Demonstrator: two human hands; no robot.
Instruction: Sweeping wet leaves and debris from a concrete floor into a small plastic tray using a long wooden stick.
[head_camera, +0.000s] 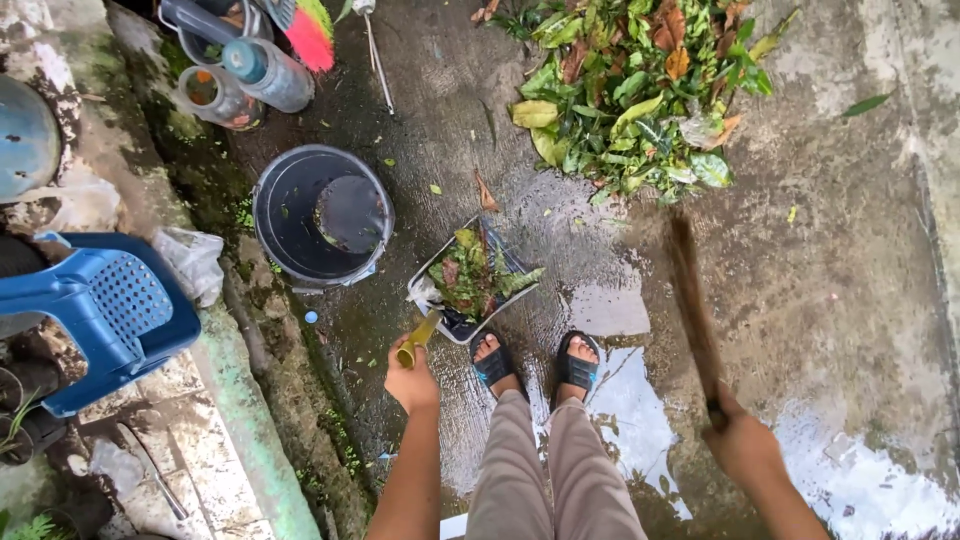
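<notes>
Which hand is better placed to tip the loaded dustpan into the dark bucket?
Left, probably. The left hand already grips the dustpan by its yellow handle, beside the bucket. The right hand holds the broom stick, farther away.

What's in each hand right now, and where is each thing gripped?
Left hand grips the dustpan by its yellow handle's end. Right hand grips the blurred broom stick at its near end.

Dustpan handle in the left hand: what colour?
Yellow: the dustpan handle shows best in the head view.
</notes>
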